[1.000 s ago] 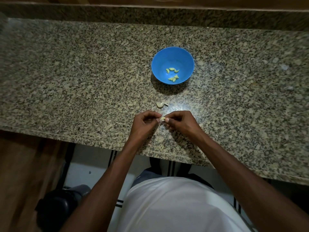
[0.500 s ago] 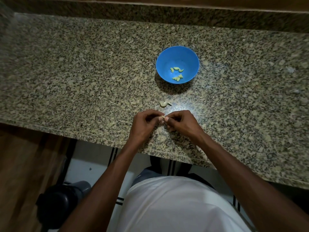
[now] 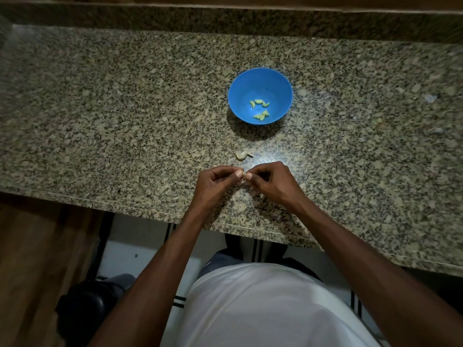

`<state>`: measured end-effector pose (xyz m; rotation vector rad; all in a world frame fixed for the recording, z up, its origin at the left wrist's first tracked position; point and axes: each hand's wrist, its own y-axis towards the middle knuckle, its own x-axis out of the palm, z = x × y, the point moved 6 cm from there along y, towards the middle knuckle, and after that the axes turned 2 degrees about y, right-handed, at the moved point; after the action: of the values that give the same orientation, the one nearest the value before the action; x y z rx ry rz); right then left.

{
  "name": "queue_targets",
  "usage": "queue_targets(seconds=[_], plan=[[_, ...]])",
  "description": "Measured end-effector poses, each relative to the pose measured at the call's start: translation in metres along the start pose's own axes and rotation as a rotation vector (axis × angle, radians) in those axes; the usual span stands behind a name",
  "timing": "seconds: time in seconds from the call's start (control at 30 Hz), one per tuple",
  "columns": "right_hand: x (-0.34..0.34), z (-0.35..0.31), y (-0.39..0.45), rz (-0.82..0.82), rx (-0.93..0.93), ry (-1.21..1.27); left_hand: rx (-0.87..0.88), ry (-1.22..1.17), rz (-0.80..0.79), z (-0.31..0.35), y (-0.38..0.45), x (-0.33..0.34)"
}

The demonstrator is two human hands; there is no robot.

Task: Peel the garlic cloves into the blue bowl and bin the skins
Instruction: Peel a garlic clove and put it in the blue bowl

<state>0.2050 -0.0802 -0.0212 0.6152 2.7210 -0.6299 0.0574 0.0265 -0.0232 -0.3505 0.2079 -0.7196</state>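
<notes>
White shirt (image 3: 270, 304) nearest, left hand (image 3: 213, 185) and right hand (image 3: 271, 182) over the granite desk (image 3: 100, 121), fingers of both pinching one garlic clove (image 3: 242, 174), loose clove (image 3: 243, 155) beyond, blue bowl (image 3: 283, 83) farther, peeled cloves (image 3: 260, 110) inside

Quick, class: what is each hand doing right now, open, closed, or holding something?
Left hand: fingers curled, pinching the garlic clove.
Right hand: fingers curled, pinching the same clove from the other side.
</notes>
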Motion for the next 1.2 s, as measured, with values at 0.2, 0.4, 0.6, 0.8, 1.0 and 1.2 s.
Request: queue_targets(seconds=[0.2,0.4,0.6,0.8,1.0,1.2], plan=[[-0.002,-0.009,0.000,0.036,-0.008,-0.078,-0.024,-0.041,0.074,-0.006,0.003,0.003],[-0.006,-0.015,-0.003,0.093,-0.126,-0.147,-0.189,-0.299,0.162,-0.017,0.003,0.005],[-0.015,0.005,-0.006,0.074,-0.059,-0.093,-0.203,-0.369,0.099,-0.017,0.008,-0.013],[-0.008,0.000,-0.005,0.044,-0.073,-0.133,-0.206,-0.433,0.111,-0.020,0.004,-0.007],[0.001,0.004,-0.007,0.052,-0.092,-0.214,-0.180,-0.340,0.112,-0.028,0.007,-0.011],[0.007,0.002,-0.003,0.023,-0.208,-0.280,-0.152,-0.253,0.044,-0.023,0.005,-0.010]])
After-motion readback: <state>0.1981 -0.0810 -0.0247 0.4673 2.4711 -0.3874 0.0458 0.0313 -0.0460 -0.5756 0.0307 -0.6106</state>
